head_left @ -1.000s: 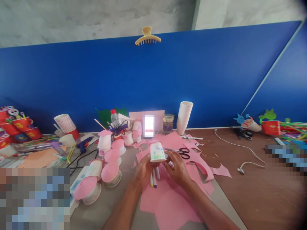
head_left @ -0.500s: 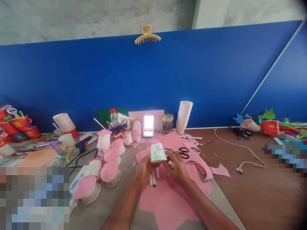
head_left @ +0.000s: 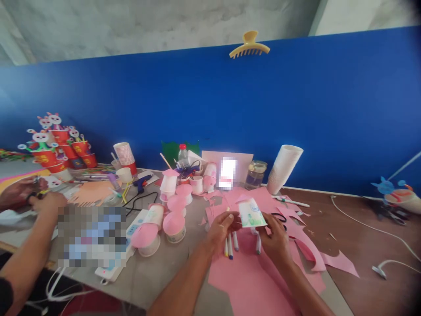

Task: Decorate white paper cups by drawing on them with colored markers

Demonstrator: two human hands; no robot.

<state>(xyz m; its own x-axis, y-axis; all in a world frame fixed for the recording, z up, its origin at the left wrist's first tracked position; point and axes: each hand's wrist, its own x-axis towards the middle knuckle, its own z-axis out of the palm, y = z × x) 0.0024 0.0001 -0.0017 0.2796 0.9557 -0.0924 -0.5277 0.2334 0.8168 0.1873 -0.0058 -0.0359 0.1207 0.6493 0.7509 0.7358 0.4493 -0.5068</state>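
Both my hands hold a small white paper cup (head_left: 251,213) with green and blue drawing on it, upside down and tilted, above pink paper sheets (head_left: 250,272). My left hand (head_left: 221,226) grips its left side and also has markers (head_left: 230,245) under the fingers. My right hand (head_left: 276,235) holds the cup's right side, with another marker (head_left: 258,244) beneath it. Black scissors (head_left: 281,218) lie just behind my right hand, partly hidden.
Pink-topped cups (head_left: 174,224) stand to the left with a glue gun (head_left: 142,181) and cables. A white cup stack (head_left: 283,169), a jar (head_left: 255,174) and a bottle (head_left: 183,156) line the blue partition. Another person's hands (head_left: 29,197) work at far left by red bunny cups (head_left: 55,147).
The view has swung left, bringing another person's arms and the red cups into sight. The cup in my hands has tilted to the right.
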